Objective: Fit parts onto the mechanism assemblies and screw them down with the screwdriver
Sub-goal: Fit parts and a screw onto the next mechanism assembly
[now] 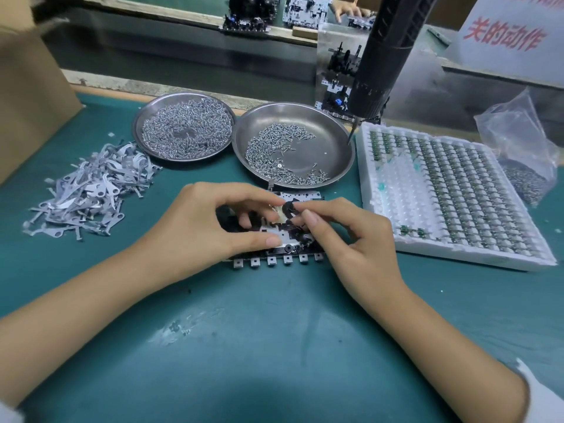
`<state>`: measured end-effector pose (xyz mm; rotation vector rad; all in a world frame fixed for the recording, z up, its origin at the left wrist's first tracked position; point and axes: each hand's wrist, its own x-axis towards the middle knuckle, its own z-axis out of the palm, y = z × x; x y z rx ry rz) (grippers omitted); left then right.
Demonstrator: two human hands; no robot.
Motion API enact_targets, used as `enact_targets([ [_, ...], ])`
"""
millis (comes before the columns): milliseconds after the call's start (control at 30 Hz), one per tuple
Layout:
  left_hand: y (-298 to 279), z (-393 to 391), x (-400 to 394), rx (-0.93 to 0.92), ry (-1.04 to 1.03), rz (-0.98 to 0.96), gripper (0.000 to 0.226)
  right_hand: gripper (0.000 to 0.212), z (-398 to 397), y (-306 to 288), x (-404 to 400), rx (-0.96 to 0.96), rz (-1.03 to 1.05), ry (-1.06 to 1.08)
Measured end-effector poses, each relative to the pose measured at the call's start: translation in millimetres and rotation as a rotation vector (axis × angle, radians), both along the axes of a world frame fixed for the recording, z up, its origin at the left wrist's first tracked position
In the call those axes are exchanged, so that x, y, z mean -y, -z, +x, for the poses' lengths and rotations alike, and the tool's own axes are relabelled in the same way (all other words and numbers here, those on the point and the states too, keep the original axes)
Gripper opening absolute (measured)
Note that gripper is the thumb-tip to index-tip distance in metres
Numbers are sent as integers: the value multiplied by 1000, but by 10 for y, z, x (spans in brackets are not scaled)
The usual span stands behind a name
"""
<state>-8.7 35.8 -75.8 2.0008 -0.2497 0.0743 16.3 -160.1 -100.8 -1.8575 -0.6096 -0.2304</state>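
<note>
A mechanism assembly (285, 239), a metal plate with black parts and a row of square tabs along its near edge, lies flat on the green mat. My left hand (201, 227) grips its left side, thumb on the near edge and fingers curled over the top. My right hand (351, 236) pinches a small part (282, 212) beside a black round piece on the assembly. A black electric screwdriver (381, 62) hangs from above, its tip over the right steel dish (329, 154).
Two steel dishes of screws stand behind the assembly, the left one (143, 126) fuller. A heap of grey metal levers (91, 187) lies at left. A white foam tray (381, 193) of small components sits right, a plastic bag (518, 138) behind it. A cardboard box (27, 96) stands far left.
</note>
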Motion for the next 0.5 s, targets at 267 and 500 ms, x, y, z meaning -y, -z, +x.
enact_targets([
  [267, 11, 379, -428, 452, -492, 417, 21, 16, -3, 9, -49, -40, 53, 19],
  [500, 5, 785, -640, -14, -583, 917, 34, 17, 5, 23, -46, 6, 49, 22],
])
